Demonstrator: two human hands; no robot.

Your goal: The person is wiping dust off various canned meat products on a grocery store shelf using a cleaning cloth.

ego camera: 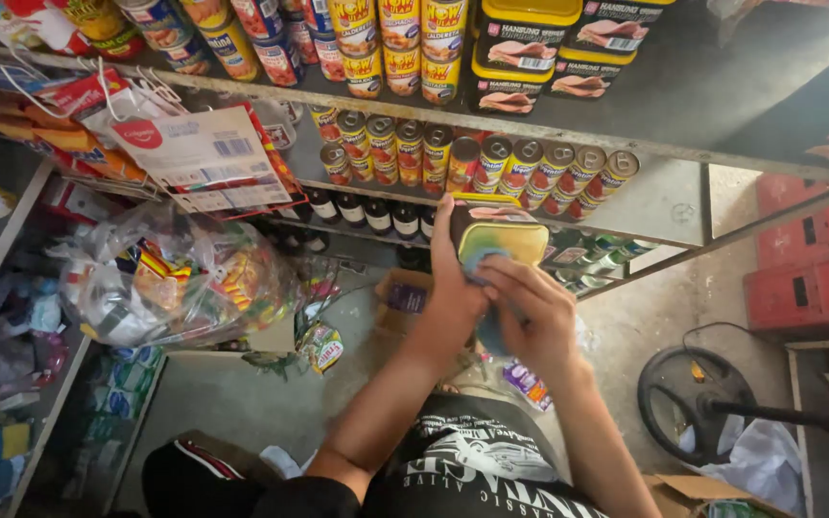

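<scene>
My left hand point(450, 288) grips a rectangular tin with a yellow rim point(501, 228), held up in front of the shelves. My right hand point(528, 309) presses a blue cloth point(480, 259) against the tin's face. Both hands meet at the middle of the view, just below the metal shelf point(664, 197). Part of the tin is hidden behind the cloth and fingers.
Round cans point(491, 165) line the metal shelf, with more cans point(376, 43) and flat yellow-lidded tins point(530, 48) above. Dark bottles point(367, 213) stand lower. Clear bags of packets point(175, 278) hang left. Red crates point(813, 259) and a fan base point(698, 398) sit right.
</scene>
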